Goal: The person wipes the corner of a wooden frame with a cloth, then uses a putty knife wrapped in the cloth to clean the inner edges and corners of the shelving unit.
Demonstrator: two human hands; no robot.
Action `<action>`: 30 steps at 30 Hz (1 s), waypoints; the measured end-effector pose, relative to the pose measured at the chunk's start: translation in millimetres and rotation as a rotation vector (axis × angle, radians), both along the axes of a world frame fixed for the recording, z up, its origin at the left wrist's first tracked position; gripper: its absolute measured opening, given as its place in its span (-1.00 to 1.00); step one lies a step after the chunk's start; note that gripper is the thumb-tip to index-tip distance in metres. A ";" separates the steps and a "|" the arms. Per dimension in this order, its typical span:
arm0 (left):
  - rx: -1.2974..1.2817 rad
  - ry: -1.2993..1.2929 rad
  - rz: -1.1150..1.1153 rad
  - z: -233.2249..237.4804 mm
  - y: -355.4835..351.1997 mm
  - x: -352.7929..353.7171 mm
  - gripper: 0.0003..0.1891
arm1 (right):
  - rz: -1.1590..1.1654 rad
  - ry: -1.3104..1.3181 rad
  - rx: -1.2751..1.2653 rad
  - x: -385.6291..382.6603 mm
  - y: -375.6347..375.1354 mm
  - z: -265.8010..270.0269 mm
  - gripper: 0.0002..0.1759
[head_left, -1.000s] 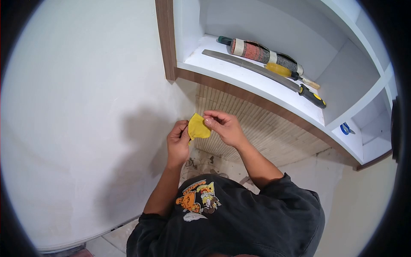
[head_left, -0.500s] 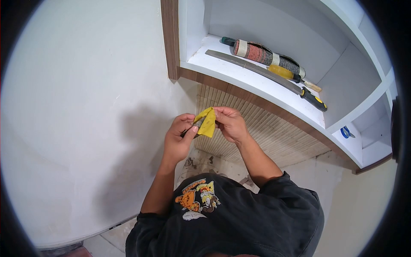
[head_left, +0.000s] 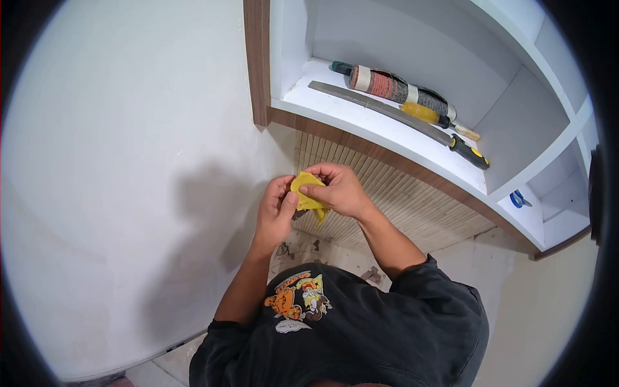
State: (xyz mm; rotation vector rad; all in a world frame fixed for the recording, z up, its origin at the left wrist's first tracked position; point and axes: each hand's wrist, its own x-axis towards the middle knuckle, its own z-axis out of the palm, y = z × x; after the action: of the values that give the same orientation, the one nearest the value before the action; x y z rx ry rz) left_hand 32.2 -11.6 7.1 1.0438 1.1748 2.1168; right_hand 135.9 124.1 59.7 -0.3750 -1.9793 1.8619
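Observation:
A thin, creased yellow sheet point(head_left: 308, 201) is pinched between my two hands in front of my chest. My left hand point(head_left: 276, 205) is closed at its left edge, the thumb pointing up along it. From the right, my right hand point(head_left: 338, 189) presses its thumb onto the face of the sheet while the fingers curl behind. Below the sheet, a small dark grey piece point(head_left: 298, 215) peeks out beside my left thumb; most of it is hidden. One corner of the sheet hangs down under my right hand.
A white shelf point(head_left: 361, 113) holds a long flat file point(head_left: 380, 108) with a black-and-yellow handle, a striped roll point(head_left: 400, 88) and a yellow-handled brush point(head_left: 422, 113). Blue tape point(head_left: 517, 198) lies in the right compartment. A white wall point(head_left: 116, 180) stands left; slatted panelling point(head_left: 374, 193) runs below the shelf.
My right hand has moved from the sheet's upper corner to its front, thumb now across it. The sheet has folded over, and its loose corner hangs lower.

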 end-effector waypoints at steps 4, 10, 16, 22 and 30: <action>-0.057 -0.116 -0.028 -0.1 6.5 -4.7 -0.82 | -0.047 0.125 -0.047 -8.6 -5.1 -3.7 -0.70; -0.055 -0.151 0.221 -2.9 19.7 -3.9 -0.85 | -0.346 0.267 0.670 -13.8 -21.8 -30.2 -0.51; -0.097 -0.076 0.332 11.4 23.0 -6.7 -0.85 | -0.199 0.241 1.110 -6.2 -23.4 -9.2 -0.24; -0.203 -0.002 0.345 43.9 23.0 -13.5 -0.84 | -0.262 0.218 1.235 -19.1 -20.2 1.2 -0.18; -0.258 -0.011 0.306 78.8 22.1 -15.6 -0.85 | -0.455 0.405 1.476 -39.7 -10.7 22.3 -0.47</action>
State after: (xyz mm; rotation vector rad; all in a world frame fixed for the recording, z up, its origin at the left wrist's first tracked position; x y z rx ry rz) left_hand 16.5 10.5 85.8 0.7736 1.6393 2.1120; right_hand 96.2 113.4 82.0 0.0342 -2.1142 -0.0490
